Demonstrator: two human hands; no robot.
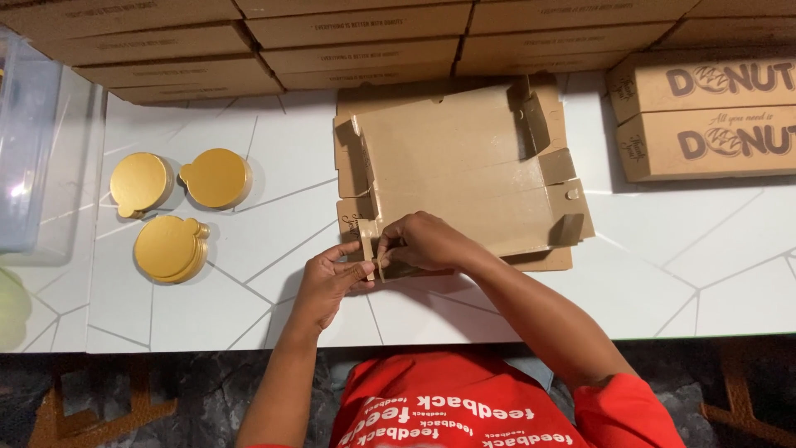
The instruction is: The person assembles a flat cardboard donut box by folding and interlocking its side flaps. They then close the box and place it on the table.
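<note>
Both hands pinch the near-left corner flap of the flat cardboard box [464,166] at surface centre, left hand [332,278] at 7 o'clock of it, right hand [423,241] atop; gold discs [170,207] at 9 o'clock.

Matt brown cardboard box [464,166]; glossy white surface [705,257] with thin grey lines; shiny gold card discs [170,246]; translucent plastic bin [25,141].
</note>
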